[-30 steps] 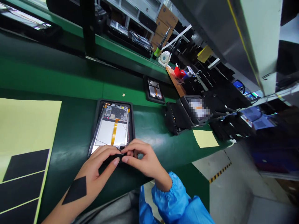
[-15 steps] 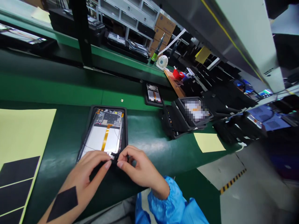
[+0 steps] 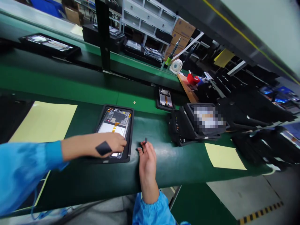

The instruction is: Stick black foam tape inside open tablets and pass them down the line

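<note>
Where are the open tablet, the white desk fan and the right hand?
Open tablet (image 3: 114, 116): head view, exposed circuit board.
White desk fan (image 3: 177, 66): head view, round front.
Right hand (image 3: 147, 163): head view, middle of the hand.

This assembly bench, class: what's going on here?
A person works at a green assembly bench. Their left hand lies over the lower part of an opened tablet in a black tray, with its circuit board and orange ribbon cable exposed. Their right hand, beside the tray, holds up a small black piece.
</note>
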The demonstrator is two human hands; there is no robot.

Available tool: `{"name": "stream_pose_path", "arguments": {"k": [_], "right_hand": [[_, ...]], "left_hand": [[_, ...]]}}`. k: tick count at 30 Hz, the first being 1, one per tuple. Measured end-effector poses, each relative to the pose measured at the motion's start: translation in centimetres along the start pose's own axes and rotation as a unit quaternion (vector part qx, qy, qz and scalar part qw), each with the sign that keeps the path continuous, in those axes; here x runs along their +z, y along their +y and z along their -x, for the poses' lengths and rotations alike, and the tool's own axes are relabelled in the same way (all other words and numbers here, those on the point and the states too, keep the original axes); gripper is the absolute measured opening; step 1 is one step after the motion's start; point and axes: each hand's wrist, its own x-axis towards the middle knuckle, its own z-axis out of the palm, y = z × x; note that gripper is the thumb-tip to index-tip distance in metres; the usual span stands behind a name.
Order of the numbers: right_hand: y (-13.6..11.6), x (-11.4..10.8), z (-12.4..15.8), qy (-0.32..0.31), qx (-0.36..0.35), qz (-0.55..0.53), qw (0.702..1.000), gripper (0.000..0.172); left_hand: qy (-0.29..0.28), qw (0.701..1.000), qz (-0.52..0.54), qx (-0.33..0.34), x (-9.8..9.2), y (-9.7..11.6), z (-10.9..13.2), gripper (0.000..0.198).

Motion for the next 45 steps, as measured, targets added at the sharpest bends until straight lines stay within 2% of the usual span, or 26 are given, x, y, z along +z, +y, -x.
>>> {"name": "stream_pose_path", "arguments": {"k": [3,5,9,11,13,16,19,21,26,29,32,37,41,45], "right_hand": [[0.7,-0.3,1.0,-0.010,-0.007,0.017,1.000,0.032],[0.9,-0.4,1.5,-0.017,-0.005,0.026,1.000,0.031],[0.8,-0.2,2.0,-0.023,-0.014,0.055,0.998,0.031],[0.5,0.0,2.2,-0.031,-0.014,0.086,0.996,0.032],[0.2,0.4,2.4,-0.060,0.013,0.120,0.991,0.036],[-0.2,1.5,2.7,-0.110,0.085,0.142,0.980,0.040],[-0.5,3.3,2.3,-0.106,0.145,0.126,0.976,0.042],[-0.7,4.5,1.6,-0.081,0.157,0.117,0.977,0.042],[-0.7,6.0,0.8,0.000,0.080,0.107,0.991,0.034],[-0.2,6.1,1.3,0.020,0.039,0.122,0.992,0.031],[0.2,6.2,1.9,0.008,0.017,0.172,0.985,0.029],[0.3,6.1,3.1,-0.005,-0.002,0.277,0.961,0.028],[1.0,5.4,4.7,-0.027,-0.014,0.342,0.939,0.037],[1.8,4.9,5.9,-0.037,-0.073,0.411,0.908,0.030]], "left_hand": [[-0.027,0.995,0.091,-0.005,-2.4,-4.0,-0.5,0.021],[-0.037,0.992,0.117,-0.004,-3.4,-5.6,-1.0,0.021],[-0.099,0.988,0.119,-0.011,-4.2,-6.5,-2.2,0.027],[-0.111,0.988,0.106,-0.024,-4.4,-6.6,-2.5,0.032],[-0.101,0.990,0.097,-0.019,-4.3,-7.1,-2.6,0.036],[-0.066,0.992,0.101,0.024,-3.6,-8.5,-2.5,0.029],[-0.019,0.993,0.105,0.052,-2.7,-9.7,-2.3,0.021],[0.005,0.992,0.112,0.054,-2.5,-9.8,-2.3,0.021],[0.021,0.986,0.166,0.013,-2.9,-9.2,-1.8,0.024],[0.035,0.983,0.182,0.008,-2.9,-9.6,-1.6,0.039],[0.041,0.980,0.192,0.015,-2.5,-10.5,-1.9,0.051],[0.045,0.980,0.191,0.036,-1.7,-11.8,-2.4,0.045],[0.064,0.981,0.180,0.034,-1.7,-11.7,-2.1,0.044],[0.099,0.982,0.158,0.013,-1.7,-11.1,-1.6,0.051]]}}
